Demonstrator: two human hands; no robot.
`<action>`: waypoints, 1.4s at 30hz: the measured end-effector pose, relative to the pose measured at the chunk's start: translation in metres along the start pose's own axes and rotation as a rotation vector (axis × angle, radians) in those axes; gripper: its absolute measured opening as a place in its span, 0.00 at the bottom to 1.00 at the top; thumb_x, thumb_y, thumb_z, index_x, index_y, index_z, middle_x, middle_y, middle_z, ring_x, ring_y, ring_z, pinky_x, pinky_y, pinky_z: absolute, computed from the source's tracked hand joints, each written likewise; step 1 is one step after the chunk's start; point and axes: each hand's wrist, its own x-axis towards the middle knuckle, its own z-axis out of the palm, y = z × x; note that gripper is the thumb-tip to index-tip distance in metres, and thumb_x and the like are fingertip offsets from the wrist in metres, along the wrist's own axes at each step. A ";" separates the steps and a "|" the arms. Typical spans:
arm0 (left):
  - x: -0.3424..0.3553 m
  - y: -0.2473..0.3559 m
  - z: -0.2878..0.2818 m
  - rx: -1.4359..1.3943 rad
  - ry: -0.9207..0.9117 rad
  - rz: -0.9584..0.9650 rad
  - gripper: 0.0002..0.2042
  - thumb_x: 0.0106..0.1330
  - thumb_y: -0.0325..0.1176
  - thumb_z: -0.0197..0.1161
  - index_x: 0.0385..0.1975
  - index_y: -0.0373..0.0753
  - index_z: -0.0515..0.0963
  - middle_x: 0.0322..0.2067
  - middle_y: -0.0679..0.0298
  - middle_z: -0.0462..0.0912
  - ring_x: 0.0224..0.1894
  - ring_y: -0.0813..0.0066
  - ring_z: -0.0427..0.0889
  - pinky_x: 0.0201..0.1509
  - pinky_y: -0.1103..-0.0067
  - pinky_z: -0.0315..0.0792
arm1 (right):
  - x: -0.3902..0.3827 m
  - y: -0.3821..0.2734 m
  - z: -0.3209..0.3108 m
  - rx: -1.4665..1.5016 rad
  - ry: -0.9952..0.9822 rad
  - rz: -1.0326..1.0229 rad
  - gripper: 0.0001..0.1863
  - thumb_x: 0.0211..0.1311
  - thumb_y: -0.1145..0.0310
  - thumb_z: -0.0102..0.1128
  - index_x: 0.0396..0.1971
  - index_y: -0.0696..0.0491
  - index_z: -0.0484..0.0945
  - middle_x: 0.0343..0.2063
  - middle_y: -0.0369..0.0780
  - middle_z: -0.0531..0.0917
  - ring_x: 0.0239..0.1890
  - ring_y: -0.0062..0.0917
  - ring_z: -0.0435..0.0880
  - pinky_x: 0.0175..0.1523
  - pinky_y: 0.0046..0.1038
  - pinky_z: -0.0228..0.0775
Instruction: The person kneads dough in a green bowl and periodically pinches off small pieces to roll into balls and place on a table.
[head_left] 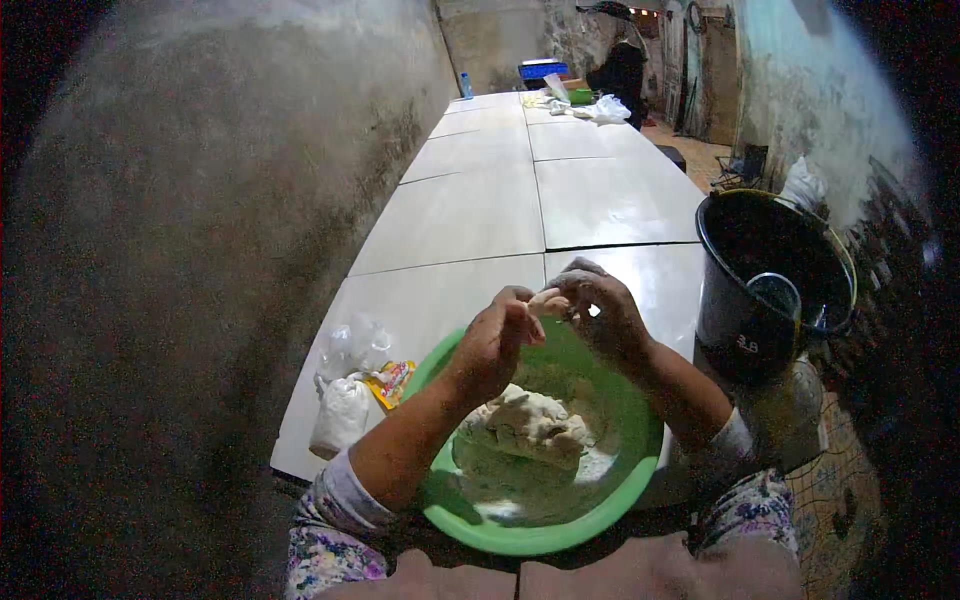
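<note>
My left hand (490, 342) and my right hand (608, 312) meet above the far rim of a green plastic basin (530, 543). Both are closed, fingertips pressed together around a pale bit between them; whether that is dough or floury fingers I cannot make out. White dough or flour coats the right fingers. Below, inside the basin, rests a rough, lumpy mass of pale dough (530, 425), with loose flour around it. Neither hand touches this lump.
Left of the basin stand a clear bag of white powder (341, 416) and a yellow-red packet (391, 382). A black bucket (745, 330) with a clear vessel inside is on the right. The white tiled table (455, 215) runs to a far pile of bags and boxes, beside a grey wall.
</note>
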 end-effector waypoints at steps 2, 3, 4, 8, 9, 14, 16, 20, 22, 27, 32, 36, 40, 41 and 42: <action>0.002 -0.009 0.001 0.012 0.011 0.121 0.31 0.65 0.61 0.35 0.41 0.35 0.71 0.27 0.66 0.73 0.30 0.79 0.71 0.35 0.82 0.66 | -0.001 0.008 0.003 -0.047 -0.014 -0.041 0.08 0.46 0.77 0.58 0.30 0.57 0.75 0.27 0.43 0.77 0.30 0.36 0.77 0.37 0.29 0.71; 0.003 -0.008 0.001 0.053 -0.034 0.084 0.29 0.66 0.58 0.37 0.41 0.35 0.71 0.27 0.65 0.73 0.30 0.80 0.70 0.34 0.82 0.66 | 0.001 0.010 0.007 -0.026 0.016 -0.120 0.04 0.54 0.76 0.58 0.29 0.59 0.76 0.24 0.37 0.76 0.26 0.21 0.72 0.29 0.23 0.65; 0.003 -0.006 0.002 0.093 -0.078 0.047 0.26 0.68 0.55 0.38 0.41 0.35 0.71 0.27 0.65 0.73 0.29 0.80 0.70 0.34 0.81 0.67 | 0.000 0.008 0.005 -0.027 0.017 -0.117 0.04 0.54 0.76 0.58 0.29 0.59 0.76 0.24 0.37 0.76 0.26 0.21 0.72 0.29 0.23 0.65; 0.000 0.022 0.007 0.086 -0.069 -0.082 0.19 0.70 0.46 0.39 0.33 0.35 0.71 0.23 0.67 0.71 0.25 0.80 0.69 0.30 0.82 0.66 | -0.006 0.010 -0.001 0.148 0.004 0.000 0.07 0.59 0.72 0.56 0.31 0.61 0.74 0.22 0.36 0.73 0.23 0.16 0.70 0.27 0.19 0.63; -0.002 0.019 0.009 0.021 -0.023 -0.075 0.19 0.71 0.42 0.37 0.30 0.33 0.68 0.18 0.62 0.68 0.22 0.73 0.66 0.29 0.76 0.64 | -0.006 0.003 -0.001 0.384 -0.005 0.246 0.08 0.59 0.69 0.55 0.34 0.59 0.74 0.26 0.37 0.75 0.27 0.19 0.73 0.33 0.21 0.66; 0.000 0.001 0.008 0.022 0.008 0.010 0.19 0.71 0.44 0.39 0.27 0.33 0.67 0.18 0.62 0.68 0.22 0.73 0.66 0.28 0.76 0.64 | -0.004 -0.001 0.004 0.682 -0.078 0.312 0.14 0.61 0.67 0.55 0.44 0.57 0.70 0.29 0.36 0.74 0.34 0.17 0.74 0.40 0.22 0.67; 0.001 0.001 0.010 0.038 0.014 0.050 0.19 0.71 0.44 0.39 0.27 0.33 0.67 0.18 0.62 0.68 0.21 0.73 0.66 0.28 0.76 0.64 | -0.005 0.001 0.002 0.693 -0.120 0.300 0.13 0.60 0.66 0.56 0.42 0.56 0.71 0.30 0.35 0.75 0.37 0.17 0.74 0.43 0.22 0.67; 0.001 0.007 0.010 0.058 -0.004 -0.032 0.20 0.71 0.44 0.38 0.27 0.34 0.67 0.18 0.63 0.68 0.21 0.73 0.65 0.28 0.75 0.64 | -0.005 -0.003 0.002 0.569 -0.132 0.416 0.09 0.61 0.67 0.55 0.37 0.56 0.73 0.28 0.33 0.76 0.29 0.14 0.73 0.33 0.18 0.66; -0.001 0.008 0.006 -0.119 -0.047 -0.165 0.22 0.71 0.46 0.33 0.31 0.34 0.71 0.22 0.63 0.73 0.24 0.74 0.69 0.30 0.76 0.66 | -0.003 -0.004 0.002 0.494 -0.131 0.442 0.08 0.62 0.67 0.53 0.36 0.56 0.73 0.26 0.33 0.77 0.26 0.13 0.72 0.28 0.17 0.63; -0.004 0.001 -0.004 -0.583 -0.296 -0.447 0.38 0.60 0.68 0.30 0.44 0.36 0.71 0.33 0.58 0.78 0.30 0.72 0.77 0.30 0.80 0.70 | -0.006 0.005 0.000 0.613 -0.302 0.290 0.11 0.60 0.68 0.54 0.38 0.58 0.76 0.34 0.38 0.80 0.40 0.20 0.77 0.49 0.25 0.67; 0.002 0.006 0.008 -0.240 -0.372 -0.313 0.32 0.61 0.67 0.35 0.30 0.39 0.70 0.21 0.66 0.72 0.22 0.77 0.70 0.24 0.81 0.65 | -0.005 0.005 -0.006 0.440 -0.282 0.288 0.14 0.63 0.63 0.51 0.39 0.59 0.75 0.33 0.38 0.80 0.39 0.19 0.77 0.48 0.24 0.67; -0.003 -0.003 0.001 -0.334 -0.349 -0.305 0.27 0.64 0.61 0.37 0.29 0.40 0.68 0.22 0.67 0.72 0.24 0.79 0.72 0.27 0.82 0.67 | -0.003 0.003 0.002 0.853 -0.274 0.459 0.20 0.67 0.57 0.43 0.42 0.59 0.73 0.30 0.38 0.79 0.35 0.19 0.77 0.45 0.23 0.69; -0.003 -0.006 0.003 -0.254 -0.355 -0.219 0.26 0.65 0.59 0.38 0.29 0.39 0.68 0.21 0.66 0.73 0.21 0.79 0.72 0.24 0.83 0.67 | -0.002 -0.005 0.000 0.672 -0.265 0.465 0.15 0.65 0.63 0.48 0.38 0.60 0.74 0.28 0.36 0.79 0.33 0.18 0.76 0.43 0.22 0.68; -0.003 -0.009 0.002 -0.199 -0.410 -0.159 0.26 0.66 0.58 0.38 0.30 0.38 0.68 0.20 0.66 0.73 0.20 0.79 0.72 0.23 0.83 0.66 | -0.002 -0.005 -0.001 0.656 -0.293 0.482 0.13 0.65 0.64 0.48 0.37 0.60 0.74 0.28 0.36 0.80 0.34 0.18 0.76 0.43 0.22 0.68; -0.002 -0.010 0.003 -0.200 -0.412 -0.160 0.26 0.66 0.58 0.38 0.30 0.38 0.68 0.20 0.66 0.73 0.20 0.79 0.72 0.23 0.83 0.66 | -0.002 -0.003 -0.001 0.642 -0.319 0.501 0.12 0.64 0.65 0.49 0.36 0.60 0.75 0.28 0.36 0.80 0.34 0.17 0.76 0.43 0.22 0.68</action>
